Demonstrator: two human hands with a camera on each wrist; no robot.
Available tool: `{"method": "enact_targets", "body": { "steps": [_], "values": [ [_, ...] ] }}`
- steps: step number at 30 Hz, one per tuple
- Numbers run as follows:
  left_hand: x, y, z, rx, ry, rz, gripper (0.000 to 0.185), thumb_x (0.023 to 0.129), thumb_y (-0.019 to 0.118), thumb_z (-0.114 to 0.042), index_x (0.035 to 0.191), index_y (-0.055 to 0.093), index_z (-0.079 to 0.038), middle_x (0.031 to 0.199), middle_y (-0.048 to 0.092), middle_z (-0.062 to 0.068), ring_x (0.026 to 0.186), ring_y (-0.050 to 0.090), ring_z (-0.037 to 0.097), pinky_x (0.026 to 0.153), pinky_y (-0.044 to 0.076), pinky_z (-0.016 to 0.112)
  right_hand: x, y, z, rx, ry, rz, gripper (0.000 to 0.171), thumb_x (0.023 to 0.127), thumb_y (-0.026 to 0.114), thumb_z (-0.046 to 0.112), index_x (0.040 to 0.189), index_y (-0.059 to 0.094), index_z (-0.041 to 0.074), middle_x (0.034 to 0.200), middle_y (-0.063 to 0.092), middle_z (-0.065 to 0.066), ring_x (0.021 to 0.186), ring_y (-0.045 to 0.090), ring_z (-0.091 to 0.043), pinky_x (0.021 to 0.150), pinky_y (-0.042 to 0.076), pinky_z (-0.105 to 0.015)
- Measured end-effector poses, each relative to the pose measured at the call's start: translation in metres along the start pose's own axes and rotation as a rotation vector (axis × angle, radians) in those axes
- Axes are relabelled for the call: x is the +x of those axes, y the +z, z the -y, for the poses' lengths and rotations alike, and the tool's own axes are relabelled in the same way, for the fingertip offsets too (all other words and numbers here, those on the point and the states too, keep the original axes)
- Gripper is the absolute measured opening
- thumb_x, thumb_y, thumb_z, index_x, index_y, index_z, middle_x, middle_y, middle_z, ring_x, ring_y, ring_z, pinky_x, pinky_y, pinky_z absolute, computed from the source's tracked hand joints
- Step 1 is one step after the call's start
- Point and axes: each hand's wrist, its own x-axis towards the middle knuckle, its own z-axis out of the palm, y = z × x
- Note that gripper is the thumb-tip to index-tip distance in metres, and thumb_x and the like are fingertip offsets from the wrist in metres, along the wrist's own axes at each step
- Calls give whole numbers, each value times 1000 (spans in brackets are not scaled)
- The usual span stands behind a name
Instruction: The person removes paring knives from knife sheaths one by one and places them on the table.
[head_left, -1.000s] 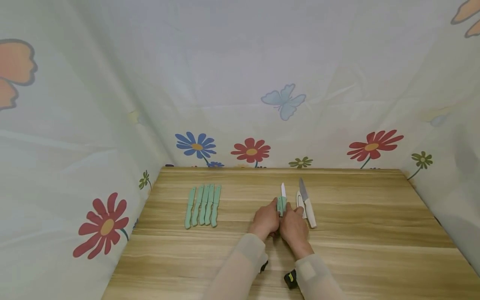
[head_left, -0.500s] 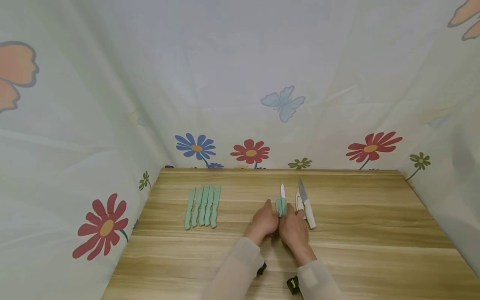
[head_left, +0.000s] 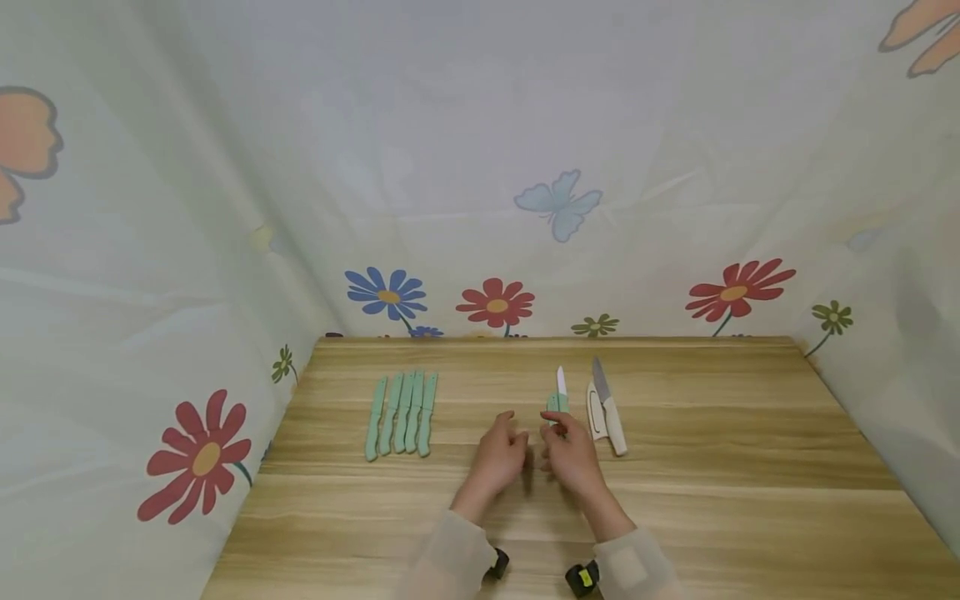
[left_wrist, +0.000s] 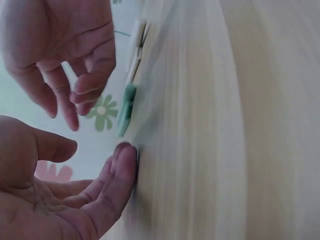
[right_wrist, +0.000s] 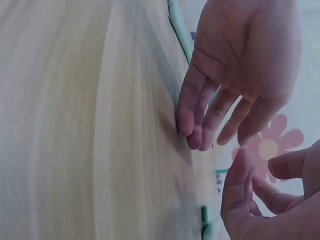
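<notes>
A small knife with a green handle (head_left: 558, 401) and a white blade lies on the wooden table (head_left: 720, 500), blade pointing away from me. Both hands hover just in front of it with relaxed, spread fingers and hold nothing. My right hand (head_left: 568, 448) has its fingertips close to the handle's near end. My left hand (head_left: 500, 450) is a little to the left, its fingertips close to the wood. In the left wrist view the green handle (left_wrist: 127, 107) lies beyond my left hand (left_wrist: 75, 195), with my right hand (left_wrist: 60, 50) above it. The right wrist view shows my right hand (right_wrist: 270, 200) below my left hand (right_wrist: 235, 75).
A white-handled knife (head_left: 609, 406) and a white sheath (head_left: 596, 414) lie just right of the green knife. Several green sheathed knives (head_left: 401, 412) lie side by side at the left. Flower-printed cloth (head_left: 495, 208) walls in the table at the back and both sides.
Both hands were wrapped round the green knife's handle. They have let go and drawn back toward me, apart from each other, leaving the knife lying on the table.
</notes>
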Motion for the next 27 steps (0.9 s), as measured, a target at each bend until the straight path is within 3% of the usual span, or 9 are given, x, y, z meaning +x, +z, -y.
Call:
{"method": "enact_targets", "body": {
  "steps": [4,7,12,15,19,27],
  "values": [
    [-8,-19,5,11,11,-45,51,106,55,-19,151,44,2,103,71,8,84,63,15,73,54,33,-3,13,0,147,86,66,35,105,52,9,136,60,-5,105,60,-21,78,63,-21,66,63,-36],
    [-14,-33,10,30,16,-96,48,106,55,-19,149,47,1,111,69,10,96,65,20,81,56,39,-5,23,2,210,124,108,35,105,51,9,136,60,-6,111,62,-24,87,66,-24,74,64,-38],
    [-26,-56,13,30,-5,-161,48,106,54,-19,151,46,-1,125,61,16,111,64,30,88,57,47,-10,35,10,295,154,155,38,104,54,10,138,57,-8,127,63,-28,99,68,-26,83,63,-40],
    [-32,-67,14,43,-14,-210,49,106,54,-19,151,46,-2,133,57,20,111,63,33,87,57,48,-11,41,14,323,157,175,39,105,53,10,139,56,-9,131,63,-29,104,68,-26,88,62,-40],
    [-37,-77,17,75,-20,-281,49,105,54,-18,151,47,-1,141,52,23,108,62,34,85,56,48,-10,50,15,347,145,222,42,106,52,12,142,53,-9,135,62,-29,108,67,-24,95,60,-41],
    [-43,-84,27,56,-37,-375,49,104,54,-15,150,48,1,149,46,30,135,47,49,108,44,66,-12,70,11,457,136,342,50,109,46,19,150,44,-10,148,52,-31,128,60,-31,109,53,-41]
  ]
}}
